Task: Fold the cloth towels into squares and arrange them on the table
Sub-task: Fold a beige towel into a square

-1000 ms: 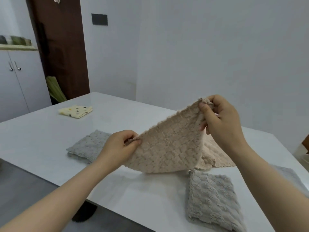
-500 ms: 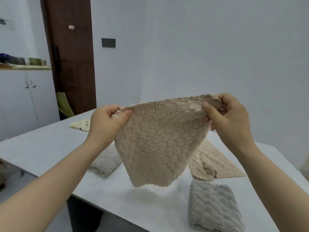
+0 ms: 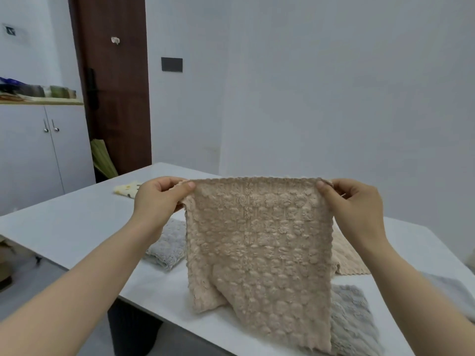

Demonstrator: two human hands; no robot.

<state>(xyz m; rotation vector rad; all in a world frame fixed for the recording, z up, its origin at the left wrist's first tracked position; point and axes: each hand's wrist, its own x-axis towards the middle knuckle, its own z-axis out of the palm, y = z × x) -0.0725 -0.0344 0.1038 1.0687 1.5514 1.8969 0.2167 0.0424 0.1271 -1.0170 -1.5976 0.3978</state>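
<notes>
The beige towel [image 3: 257,240] hangs as a flat sheet in front of the person, above the near edge of the table [image 3: 64,227]. Its top hem runs level from side to side. The left hand [image 3: 159,199] pinches the top left corner and the right hand [image 3: 357,204] pinches the top right, thumbs facing the camera. Both hands are at the same height and equally near, so the next fold probably turns on bringing these two corners together or laying the sheet down.

The bottom left corner is doubled behind the sheet. I cannot tell whether the lower hem touches the table or the grey folded towel [image 3: 352,319] beneath it. The sheet hides part of a second beige towel [image 3: 347,258] and of another grey towel [image 3: 169,245].
</notes>
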